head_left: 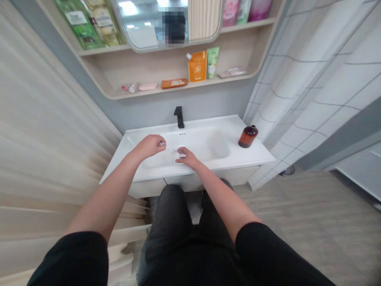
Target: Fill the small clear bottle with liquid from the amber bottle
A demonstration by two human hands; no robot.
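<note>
Above the left part of the white sink, my left hand is closed around a small silvery-white piece, whose kind is too small to tell. Just to its right, my right hand grips a small clear bottle over the basin. The bottle's outline is faint against the white, and fingers partly cover it. The two hands are close together but do not touch.
A black faucet rises behind the basin. On the counter's right stands an amber bottle. A wall shelf holds an orange pouch, a green tube and several bottles. A beige curtain hangs at the left.
</note>
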